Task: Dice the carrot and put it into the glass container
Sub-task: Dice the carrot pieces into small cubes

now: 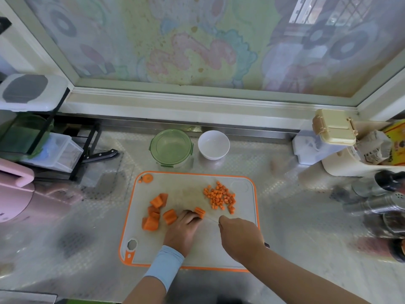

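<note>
On the cutting board (203, 249), the left hand (184, 229) holds a carrot piece (199, 212); the right hand (240, 235) grips a knife (212, 219) just beside it.

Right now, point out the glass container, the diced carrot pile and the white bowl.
glass container (171, 147): head view, middle of its green top.
diced carrot pile (219, 197): head view, middle of the heap.
white bowl (213, 145): head view, bare inside bottom.
</note>
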Motion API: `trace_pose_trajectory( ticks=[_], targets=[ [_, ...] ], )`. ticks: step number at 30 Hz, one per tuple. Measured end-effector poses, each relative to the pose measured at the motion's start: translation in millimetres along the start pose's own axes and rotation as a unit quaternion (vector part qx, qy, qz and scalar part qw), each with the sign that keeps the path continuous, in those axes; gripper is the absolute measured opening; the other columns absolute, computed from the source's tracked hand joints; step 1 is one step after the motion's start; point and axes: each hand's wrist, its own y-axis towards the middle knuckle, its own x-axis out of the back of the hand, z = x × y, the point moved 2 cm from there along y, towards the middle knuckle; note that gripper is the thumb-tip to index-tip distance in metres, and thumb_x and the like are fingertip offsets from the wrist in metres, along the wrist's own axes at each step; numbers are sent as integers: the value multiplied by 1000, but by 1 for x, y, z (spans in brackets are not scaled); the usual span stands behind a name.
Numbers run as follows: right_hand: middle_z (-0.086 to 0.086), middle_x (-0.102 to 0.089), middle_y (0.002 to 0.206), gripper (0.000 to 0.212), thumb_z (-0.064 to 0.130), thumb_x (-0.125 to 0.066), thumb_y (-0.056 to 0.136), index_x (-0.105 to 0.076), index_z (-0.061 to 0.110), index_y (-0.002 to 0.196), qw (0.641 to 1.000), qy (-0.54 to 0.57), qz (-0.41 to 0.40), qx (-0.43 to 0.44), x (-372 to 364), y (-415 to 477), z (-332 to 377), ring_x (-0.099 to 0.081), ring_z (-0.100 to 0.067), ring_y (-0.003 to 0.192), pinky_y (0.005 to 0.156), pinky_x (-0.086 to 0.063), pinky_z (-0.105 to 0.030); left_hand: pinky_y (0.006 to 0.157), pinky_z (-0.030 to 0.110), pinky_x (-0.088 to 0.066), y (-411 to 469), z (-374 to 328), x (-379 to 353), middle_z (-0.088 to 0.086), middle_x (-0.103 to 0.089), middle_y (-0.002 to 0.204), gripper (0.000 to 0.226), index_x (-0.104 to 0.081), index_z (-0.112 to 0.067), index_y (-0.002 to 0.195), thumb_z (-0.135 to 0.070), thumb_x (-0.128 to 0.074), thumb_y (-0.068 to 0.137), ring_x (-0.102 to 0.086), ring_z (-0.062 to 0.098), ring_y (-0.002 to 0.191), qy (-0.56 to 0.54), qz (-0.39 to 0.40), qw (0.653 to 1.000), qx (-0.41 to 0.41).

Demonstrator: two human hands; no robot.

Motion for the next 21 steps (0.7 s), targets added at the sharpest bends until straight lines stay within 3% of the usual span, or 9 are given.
trace_pose_trajectory(
  ticks=[7,12,15,21],
  targets=[
    [1,-54,68,9,18,-40,101,-47,20,95,1000,-7,21,-6,2,2,4,-56,-19,59,57,-50,-33,72,28,-53,1,0,1,2,-68,89,23,-75,-11,85,-11,-52,82,-57,18,90,-4,0,1000,-6],
    [2,-48,71,6,17,-41,99,-45,20,96,999,2,45,-11,6,10,6,-45,-16,57,50,-36,-28,74,25,-51,1,2,0,2,-68,89,21,-74,-10,83,-10,-53,83,-57,18,92,-15,3,1000,-4],
    [2,-52,75,9,18,-43,98,-51,20,101,998,17,59,-19,1,18,7,-54,-20,64,54,-44,-31,70,26,-52,1,3,0,2,-67,89,19,-74,-10,83,-9,-55,82,-57,17,91,-24,5,1000,-3],
    [1,-54,74,9,21,-42,100,-47,21,92,998,34,55,-26,-9,19,3,-59,-23,67,60,-52,-35,69,26,-52,0,3,-2,2,-67,92,20,-74,-9,87,-9,-54,83,-58,18,92,-34,9,999,4]
  ],
)
